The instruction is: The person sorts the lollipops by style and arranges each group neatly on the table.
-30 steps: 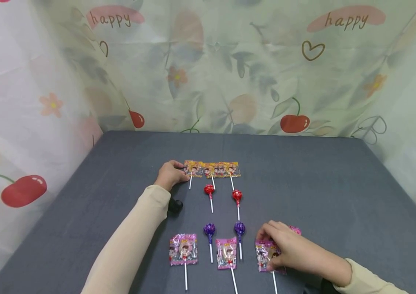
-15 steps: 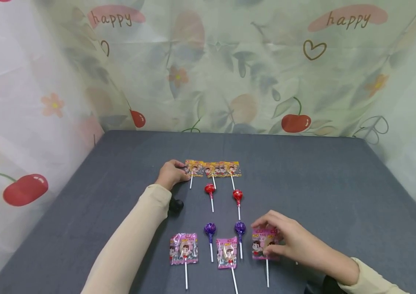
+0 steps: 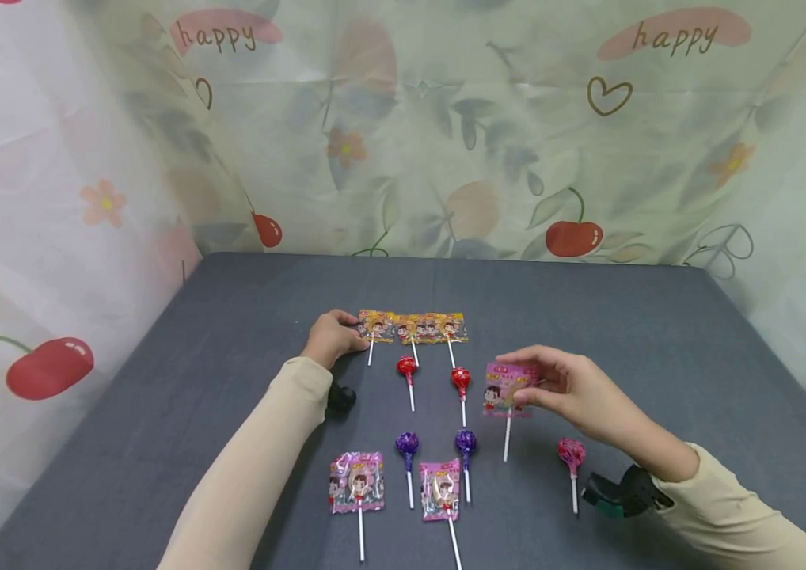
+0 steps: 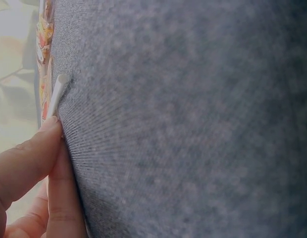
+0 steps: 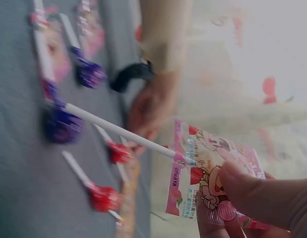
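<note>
Right hand [image 3: 577,392]: thumb and fingers pinch a pink-wrapped lollipop [image 3: 495,393] by its wrapper, right of the left hand [image 3: 332,339], stick away from the table's [image 3: 624,317] far edge (axis tilted slightly). Left: narrow at a yellow-wrapped lollipop's left side [image 3: 378,327], pinch or touch unclear; stick points likewise.
</note>
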